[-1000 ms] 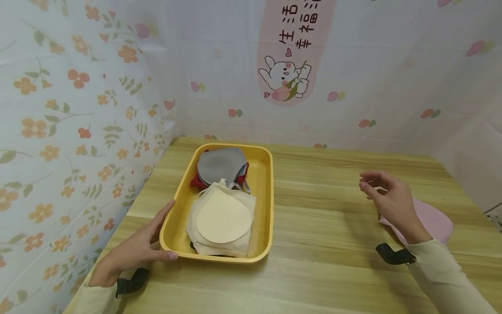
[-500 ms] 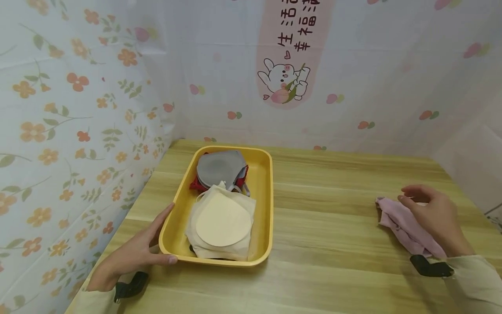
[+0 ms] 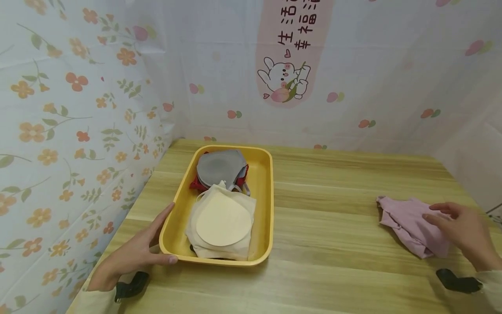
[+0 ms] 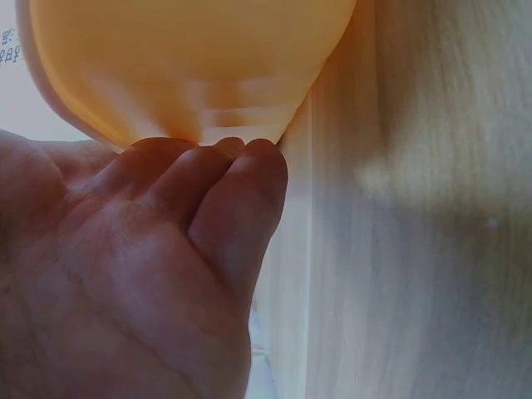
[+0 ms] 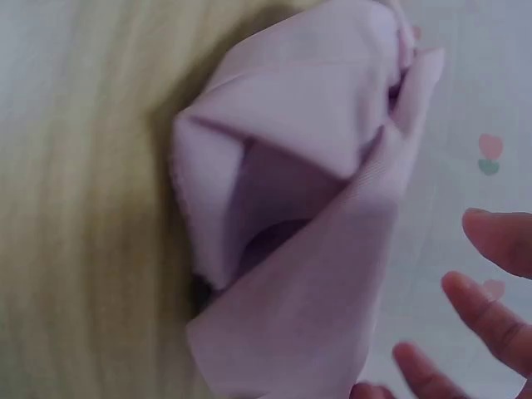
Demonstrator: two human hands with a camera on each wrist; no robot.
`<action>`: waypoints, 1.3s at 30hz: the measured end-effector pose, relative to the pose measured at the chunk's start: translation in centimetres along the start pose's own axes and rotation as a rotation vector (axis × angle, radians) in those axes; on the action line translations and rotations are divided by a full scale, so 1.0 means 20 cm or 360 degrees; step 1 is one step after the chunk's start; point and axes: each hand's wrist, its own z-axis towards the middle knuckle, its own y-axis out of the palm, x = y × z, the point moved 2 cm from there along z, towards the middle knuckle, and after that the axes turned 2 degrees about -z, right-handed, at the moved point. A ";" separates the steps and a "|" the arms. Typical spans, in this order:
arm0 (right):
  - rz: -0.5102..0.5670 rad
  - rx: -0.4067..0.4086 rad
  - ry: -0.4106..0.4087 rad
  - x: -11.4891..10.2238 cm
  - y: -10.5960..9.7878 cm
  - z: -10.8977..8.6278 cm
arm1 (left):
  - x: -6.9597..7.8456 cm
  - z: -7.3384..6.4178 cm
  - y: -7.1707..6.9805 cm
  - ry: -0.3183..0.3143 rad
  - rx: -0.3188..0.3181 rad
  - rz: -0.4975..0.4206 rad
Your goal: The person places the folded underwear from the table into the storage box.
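Observation:
My left hand (image 3: 135, 253) lies at the near left corner of a yellow tray (image 3: 271, 205), thumb along the front rim and fingers against the left side. The left wrist view shows its fingers (image 4: 241, 208) pressed to the tray's outer wall. At the right, a crumpled pink cloth (image 3: 412, 226) lies on the table. My right hand (image 3: 466, 231) overlaps the cloth's right edge, its fingers loosely bent and nothing gripped. Seen from the right wrist, the cloth (image 5: 291, 166) has loose folds with a hollow in the middle, and several spread fingertips (image 5: 478, 303) show beside it.
Inside the tray, a grey rounded cloth piece (image 3: 219, 168) with a strap lies over red cloth (image 3: 197, 185) at the back. Nearer lies a cream cloth piece (image 3: 223, 220) with a teardrop-shaped front. Patterned sheets (image 3: 235, 69) hang behind and left of the wooden table (image 3: 325, 226).
My right hand has moved right and toward me, across the pink cloth to its right edge. More of the cloth shows and its folds have shifted. The left hand and tray have stayed put.

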 end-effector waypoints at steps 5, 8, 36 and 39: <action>0.0057 -0.0026 0.0072 0.07 0.01 0.00 | -0.01 0.00 0.00 -0.0001 0.0005 0.0010; 0.0152 -0.0113 0.0220 0.12 0.02 0.01 | -0.01 0.00 0.00 0.0004 0.0004 0.0010; 0.0248 -0.0304 0.0299 0.13 0.10 0.04 | 0.00 0.00 0.00 0.0014 0.0011 0.0000; 0.0271 -0.0296 0.0301 0.12 0.10 0.04 | 0.00 0.00 0.00 0.0012 0.0008 0.0000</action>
